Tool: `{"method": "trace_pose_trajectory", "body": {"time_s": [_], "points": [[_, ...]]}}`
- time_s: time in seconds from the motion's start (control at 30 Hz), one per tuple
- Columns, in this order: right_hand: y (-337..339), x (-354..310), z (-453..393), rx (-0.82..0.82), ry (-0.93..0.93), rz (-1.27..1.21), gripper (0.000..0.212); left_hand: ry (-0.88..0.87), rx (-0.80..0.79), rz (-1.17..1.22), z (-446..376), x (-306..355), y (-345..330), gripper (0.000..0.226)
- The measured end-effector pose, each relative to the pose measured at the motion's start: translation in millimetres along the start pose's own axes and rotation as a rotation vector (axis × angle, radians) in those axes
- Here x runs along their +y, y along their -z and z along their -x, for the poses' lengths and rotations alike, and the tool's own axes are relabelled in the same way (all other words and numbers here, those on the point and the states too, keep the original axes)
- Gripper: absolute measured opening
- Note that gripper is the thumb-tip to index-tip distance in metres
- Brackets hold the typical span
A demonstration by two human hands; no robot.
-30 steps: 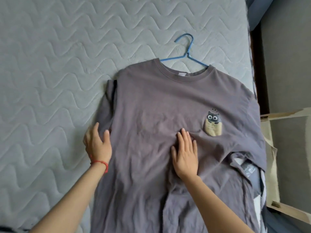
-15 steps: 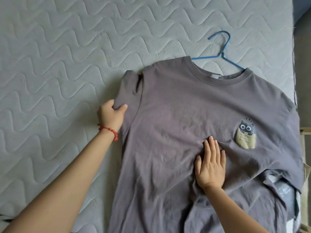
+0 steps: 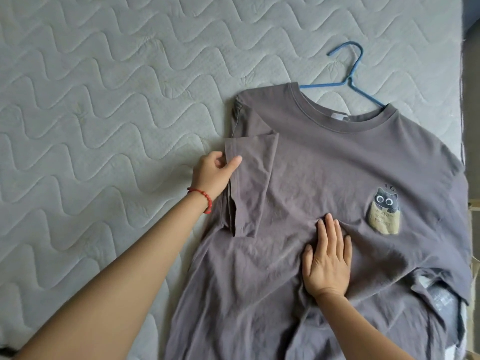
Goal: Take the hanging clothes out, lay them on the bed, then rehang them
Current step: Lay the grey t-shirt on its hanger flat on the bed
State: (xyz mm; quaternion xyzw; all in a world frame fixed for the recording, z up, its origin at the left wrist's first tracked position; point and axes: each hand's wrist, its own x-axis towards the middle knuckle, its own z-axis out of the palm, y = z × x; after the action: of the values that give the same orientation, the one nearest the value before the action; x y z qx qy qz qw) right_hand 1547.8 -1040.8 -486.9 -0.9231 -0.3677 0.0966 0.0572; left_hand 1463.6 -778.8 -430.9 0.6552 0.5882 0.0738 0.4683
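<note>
A grey T-shirt (image 3: 350, 165) with a cat pocket print lies front up on the quilted bed (image 3: 104, 100). A blue wire hanger (image 3: 348, 79) pokes out of its collar, hook pointing up and away. My left hand (image 3: 213, 175), with a red bracelet at the wrist, pinches the hem of the left sleeve (image 3: 249, 183), which is folded over onto the shirt's front. My right hand (image 3: 327, 258) presses flat on the shirt's chest, fingers straight, just left of the cat print.
The bed's right edge runs down the far right, with a wooden frame piece (image 3: 474, 206) beside it. Another light garment (image 3: 441, 300) peeks out under the shirt's right sleeve. Bare quilted mattress lies to the left.
My left hand has gripped the left sleeve and folded it inward over the shirt's front. My right hand has stayed pressed on the chest.
</note>
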Motion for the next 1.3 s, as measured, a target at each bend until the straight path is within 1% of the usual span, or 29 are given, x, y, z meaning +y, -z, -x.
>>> {"method": "trace_pose_trajectory", "body": {"time_s": [0.07,0.13,0.2,0.27,0.3,0.33,0.4,0.5,0.53,0.57,0.6,0.7,0.73,0.8,0.83,0.87,0.9,0.93,0.97,1.0,1.03,1.1,1.13,1.17,1.2,1.3], "points": [[-0.7,0.0,-0.2,-0.001,-0.005,0.001,0.058,0.045,0.014,0.022,-6.5,5.0,-12.6,0.031],[-1.4,0.4,-0.5,-0.007,-0.006,0.007,0.058,0.084,0.083,0.067,-10.0,6.6,-21.4,0.033],[-1.9,1.0,-0.7,-0.014,-0.007,0.013,0.058,0.062,0.155,0.097,-11.1,4.5,-23.4,0.037],[-2.1,1.4,-0.4,-0.016,-0.01,0.012,0.059,-0.003,0.233,0.05,-9.0,1.8,-16.3,0.052],[-2.2,1.4,-0.3,-0.017,-0.011,0.011,0.059,-0.021,0.284,0.027,-8.3,-0.5,-10.0,0.055],[-1.9,1.6,-0.2,-0.018,-0.013,0.009,0.059,-0.026,0.333,0.03,-9.0,-3.4,-1.6,0.056],[-1.4,1.3,-0.6,-0.019,-0.016,0.002,0.059,-0.001,0.434,0.099,-18.5,-15.8,20.5,0.048],[-0.4,1.2,-0.2,-0.02,-0.012,-0.001,0.058,0.119,0.568,0.251,-44.5,-48.4,67.9,0.04],[-0.2,1.3,-0.4,-0.019,-0.012,-0.002,0.059,0.165,0.579,0.267,-51.1,-60.9,84.0,0.04],[-0.2,1.3,-0.6,-0.018,-0.013,-0.003,0.059,0.214,0.557,0.282,-55.2,-72.4,97.5,0.042],[-0.3,1.1,-0.7,-0.018,-0.013,-0.004,0.058,0.268,0.503,0.312,-57.1,-81.8,108.4,0.041],[0.1,0.3,-0.7,-0.024,-0.01,-0.002,0.058,0.376,0.262,0.499,-54.5,-92.4,124.3,0.028],[0.4,0.2,-0.6,-0.027,-0.01,0.0,0.058,0.4,0.175,0.521,-50.7,-91.9,125.7,0.024],[1.3,0.6,0.5,-0.031,-0.011,0.0,0.059,0.459,0.029,0.482,-41.3,-95.1,123.4,0.017],[2.0,0.6,1.2,-0.031,-0.012,-0.001,0.059,0.484,-0.019,0.454,-36.7,-100.2,120.9,0.012],[2.6,0.6,1.7,-0.027,-0.011,-0.003,0.059,0.492,-0.033,0.429,-30.6,-103.7,119.6,0.01],[3.2,0.5,1.8,-0.026,-0.012,-0.005,0.058,0.464,-0.002,0.4,-26.9,-109.7,119.1,0.008],[3.6,0.2,1.6,-0.027,-0.011,-0.006,0.058,0.41,0.075,0.369,-24.1,-115.1,121.0,0.003],[4.1,-0.1,1.6,-0.032,-0.01,-0.006,0.059,0.352,0.176,0.361,-22.6,-119.7,122.5,0.007],[4.6,-0.5,1.6,-0.036,-0.009,-0.004,0.059,0.315,0.251,0.381,-20.0,-121.2,124.5,0.016],[5.0,-0.5,1.8,-0.042,-0.01,0.0,0.059,0.291,0.283,0.424,-17.7,-121.2,124.2,0.02],[5.1,0.2,2.0,-0.05,-0.007,0.01,0.06,0.284,0.278,0.439,-14.1,-123.3,120.7,0.024],[5.7,0.6,2.0,-0.048,-0.001,0.013,0.06,0.281,0.281,0.423,-10.5,-122.4,118.3,0.032],[7.5,0.7,1.8,-0.048,0.009,0.011,0.061,0.27,0.303,0.391,-7.1,-123.0,115.3,0.043],[10.6,0.5,2.0,-0.059,0.022,0.004,0.063,0.26,0.326,0.332,-1.1,-120.7,111.8,0.048],[22.4,-0.4,8.4,-0.122,0.039,-0.056,0.068,0.236,0.382,0.179,27.0,-121.4,89.4,0.051]]}}
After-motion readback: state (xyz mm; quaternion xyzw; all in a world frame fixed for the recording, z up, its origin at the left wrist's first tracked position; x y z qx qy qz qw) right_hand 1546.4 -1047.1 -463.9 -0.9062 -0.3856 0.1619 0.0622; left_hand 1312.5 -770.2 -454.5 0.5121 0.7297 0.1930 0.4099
